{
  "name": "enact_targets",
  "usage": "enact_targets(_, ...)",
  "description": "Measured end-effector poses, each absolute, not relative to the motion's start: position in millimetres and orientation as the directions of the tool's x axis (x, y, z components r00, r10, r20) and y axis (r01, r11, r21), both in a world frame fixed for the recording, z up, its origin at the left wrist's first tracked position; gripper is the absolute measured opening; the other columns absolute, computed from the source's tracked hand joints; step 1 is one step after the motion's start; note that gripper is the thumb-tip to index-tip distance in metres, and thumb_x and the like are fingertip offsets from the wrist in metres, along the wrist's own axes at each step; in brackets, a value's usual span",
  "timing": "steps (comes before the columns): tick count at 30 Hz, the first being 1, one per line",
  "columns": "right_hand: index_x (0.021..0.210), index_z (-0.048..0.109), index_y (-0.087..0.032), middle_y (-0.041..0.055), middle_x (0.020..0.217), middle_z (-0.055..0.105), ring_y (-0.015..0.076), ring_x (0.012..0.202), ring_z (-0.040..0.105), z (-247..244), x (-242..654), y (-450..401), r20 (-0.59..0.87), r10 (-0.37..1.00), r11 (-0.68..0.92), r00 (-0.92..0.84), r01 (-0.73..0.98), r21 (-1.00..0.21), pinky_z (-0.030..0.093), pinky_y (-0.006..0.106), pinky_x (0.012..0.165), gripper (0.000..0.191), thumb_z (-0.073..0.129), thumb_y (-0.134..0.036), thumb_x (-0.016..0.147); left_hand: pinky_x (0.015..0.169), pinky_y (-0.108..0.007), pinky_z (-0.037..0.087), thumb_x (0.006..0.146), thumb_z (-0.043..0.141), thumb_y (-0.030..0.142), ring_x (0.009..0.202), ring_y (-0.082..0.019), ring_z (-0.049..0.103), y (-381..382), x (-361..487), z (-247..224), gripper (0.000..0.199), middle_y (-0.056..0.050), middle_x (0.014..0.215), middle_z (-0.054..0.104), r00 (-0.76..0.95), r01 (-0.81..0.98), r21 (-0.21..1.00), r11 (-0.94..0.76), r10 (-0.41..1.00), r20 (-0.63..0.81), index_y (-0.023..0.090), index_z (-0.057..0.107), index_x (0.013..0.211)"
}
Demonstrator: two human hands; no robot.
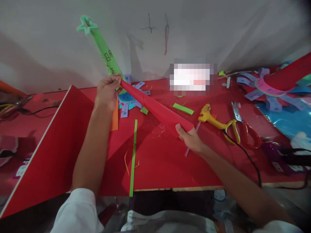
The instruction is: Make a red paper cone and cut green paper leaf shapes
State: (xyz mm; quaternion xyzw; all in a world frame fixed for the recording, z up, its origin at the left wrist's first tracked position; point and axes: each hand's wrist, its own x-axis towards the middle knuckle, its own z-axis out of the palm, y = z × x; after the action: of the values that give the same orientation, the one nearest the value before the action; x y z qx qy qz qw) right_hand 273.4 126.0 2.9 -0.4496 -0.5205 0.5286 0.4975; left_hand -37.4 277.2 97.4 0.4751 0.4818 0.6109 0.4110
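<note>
A red paper cone (157, 108) is stretched between my two hands above the table, its narrow tip at the upper left and its wide end at the lower right. My left hand (108, 90) pinches the tip. At the wide end my right hand (189, 137) grips the paper, thumb on the outside and the other fingers hidden inside or behind it. Behind the tip stands a green paper cone (107, 55) with dark writing and a pale green star (86, 26) on top. Purple paper strips (124, 109) spread around its base.
A red upright board (53, 145) divides the table (165, 171) at left. On the right lie a yellow glue gun (211, 118), red-and-yellow-handled scissors (250, 136) and another paper piece with purple strips (269, 85). Green strips (133, 155) lie around, one reaching past the front edge.
</note>
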Motion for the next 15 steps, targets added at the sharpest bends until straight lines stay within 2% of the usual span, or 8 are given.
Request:
enact_targets(3,0.085,0.07,-0.028,0.0021,0.077,0.072,0.0276,0.1,0.077,2,274,124,0.0,0.994,-0.011,-0.11,-0.101,-0.995,0.066,0.043,0.092,0.05,0.076,-0.078,0.082,0.093,-0.035,0.059,0.084,0.082,0.029,0.111,-0.02,0.067,274,-36,101,0.021,-0.003,0.12,0.072,-0.207,-0.053,0.977,-0.206,0.96,0.191,0.022,0.065,0.074)
enact_targets(7,0.106,0.073,-0.03,0.009,0.107,0.081,0.0312,0.114,0.076,1,273,130,-0.022,0.996,-0.044,-0.082,-0.29,-0.956,0.066,0.05,0.095,0.063,0.065,-0.087,0.081,0.1,-0.038,0.057,0.088,0.081,0.027,0.113,-0.02,0.064,269,-38,108,0.02,-0.005,0.131,0.068,-0.136,-0.085,0.967,-0.242,0.964,0.23,0.021,0.064,0.08)
enact_targets(9,0.11,0.073,-0.03,0.0091,0.112,0.082,0.0323,0.117,0.076,1,272,134,-0.043,0.999,-0.047,-0.021,-0.338,-0.94,0.065,0.053,0.098,0.062,0.068,-0.085,0.082,0.101,-0.039,0.057,0.089,0.081,0.028,0.112,-0.019,0.063,268,-39,111,0.021,-0.006,0.133,0.068,-0.113,-0.077,0.968,-0.24,0.967,0.23,0.019,0.064,0.081)
enact_targets(12,0.108,0.074,-0.03,0.0055,0.105,0.082,0.0316,0.116,0.077,1,271,135,-0.029,0.998,-0.012,0.06,-0.266,-0.964,0.064,0.052,0.101,0.054,0.074,-0.078,0.082,0.098,-0.037,0.057,0.091,0.08,0.031,0.109,-0.019,0.062,268,-38,112,0.022,-0.007,0.127,0.071,-0.155,-0.036,0.975,-0.22,0.965,0.212,0.018,0.065,0.08)
enact_targets(15,0.112,0.077,-0.03,0.0053,0.108,0.082,0.0293,0.121,0.075,2,273,131,0.088,0.996,0.09,0.028,-0.088,-0.992,0.059,0.049,0.11,0.05,0.072,-0.074,0.088,0.095,-0.035,0.057,0.092,0.078,0.028,0.112,-0.02,0.063,269,-37,112,0.024,-0.008,0.119,0.073,-0.205,0.019,0.973,-0.228,0.952,0.227,0.018,0.066,0.075)
